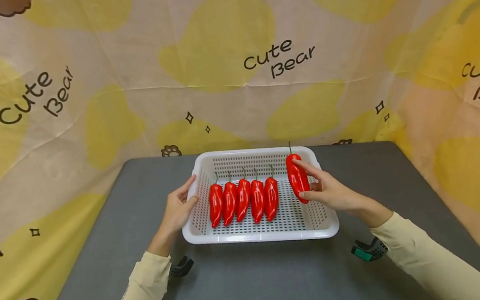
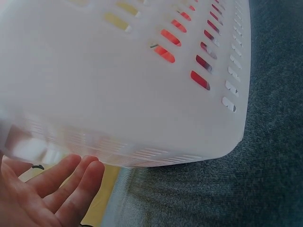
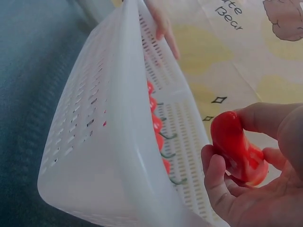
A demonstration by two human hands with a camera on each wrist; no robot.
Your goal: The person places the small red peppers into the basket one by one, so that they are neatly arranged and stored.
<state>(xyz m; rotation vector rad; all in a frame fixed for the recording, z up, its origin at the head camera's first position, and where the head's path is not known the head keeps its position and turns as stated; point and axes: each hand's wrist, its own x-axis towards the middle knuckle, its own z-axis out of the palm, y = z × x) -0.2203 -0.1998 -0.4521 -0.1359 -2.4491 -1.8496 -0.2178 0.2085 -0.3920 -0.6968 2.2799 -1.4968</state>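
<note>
A white perforated plastic basket [image 1: 256,236] holds a row of several glossy red chili peppers [image 1: 243,199] with green stems, lying side by side toward its left part. At the basket's left rim, my left hand [image 1: 177,212] grips the edge; in the left wrist view the fingers [image 2: 78,189] lie along the basket's outside. My right hand [image 1: 333,192] pinches another red chili pepper [image 1: 296,176] above the basket's right end, stem pointing away. The right wrist view shows thumb and fingers around this pepper [image 3: 236,146], apart from the rim.
The basket stands on a dark grey table [image 1: 260,281]. Behind and around the table hangs a cream and yellow cloth [image 1: 222,42] printed with "Cute Bear". Black wrist devices show by the left cuff [image 1: 181,267] and the right cuff [image 1: 370,249].
</note>
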